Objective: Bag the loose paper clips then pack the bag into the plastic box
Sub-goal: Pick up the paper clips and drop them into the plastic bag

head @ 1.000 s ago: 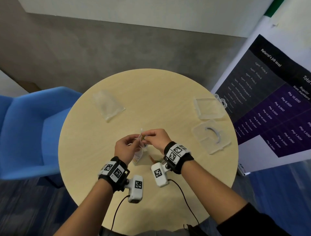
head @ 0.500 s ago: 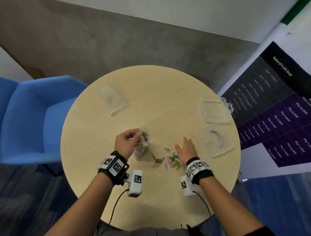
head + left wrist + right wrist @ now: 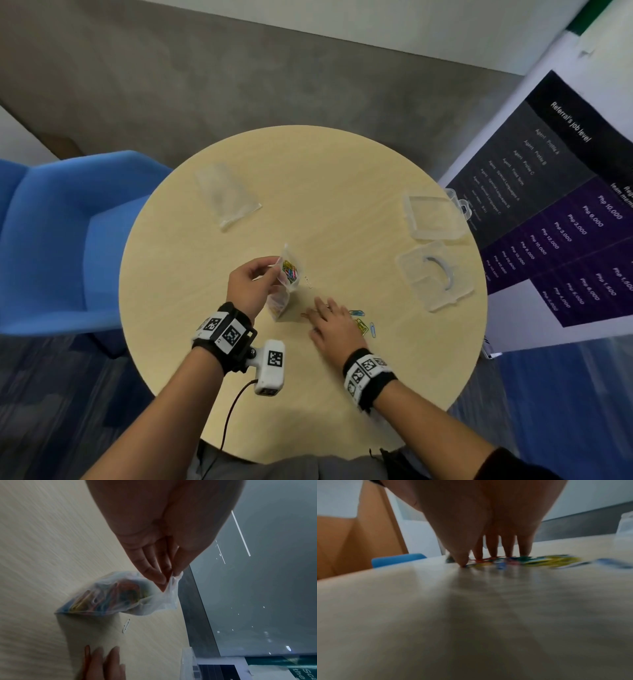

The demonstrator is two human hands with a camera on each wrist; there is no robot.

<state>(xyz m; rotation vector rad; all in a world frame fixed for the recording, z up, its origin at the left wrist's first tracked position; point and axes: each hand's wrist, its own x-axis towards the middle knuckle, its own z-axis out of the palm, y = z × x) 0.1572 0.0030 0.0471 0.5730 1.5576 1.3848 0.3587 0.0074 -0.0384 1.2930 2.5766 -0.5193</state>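
My left hand (image 3: pixel 255 284) pinches the rim of a small clear bag (image 3: pixel 287 274) holding several coloured paper clips; in the left wrist view the bag (image 3: pixel 113 597) hangs from the fingers with its bottom near the table. My right hand (image 3: pixel 334 320) lies flat with straight fingers on a pile of loose coloured clips (image 3: pixel 361 323), fingertips (image 3: pixel 492 550) touching the clips (image 3: pixel 539 561). One white clip (image 3: pixel 309 282) lies apart beside the bag. The open clear plastic box (image 3: pixel 435 274) and its lid (image 3: pixel 433 216) sit at the table's right edge.
A round wooden table (image 3: pixel 342 178) bears everything. A second, empty clear bag (image 3: pixel 227 195) lies at the back left. A blue chair (image 3: pixel 58 240) stands to the left, a printed banner (image 3: pixel 565 205) to the right.
My right hand left the bag's mouth, dropped to the table and now sweeps leftward over the loose clips. The left hand keeps holding the bag upright.
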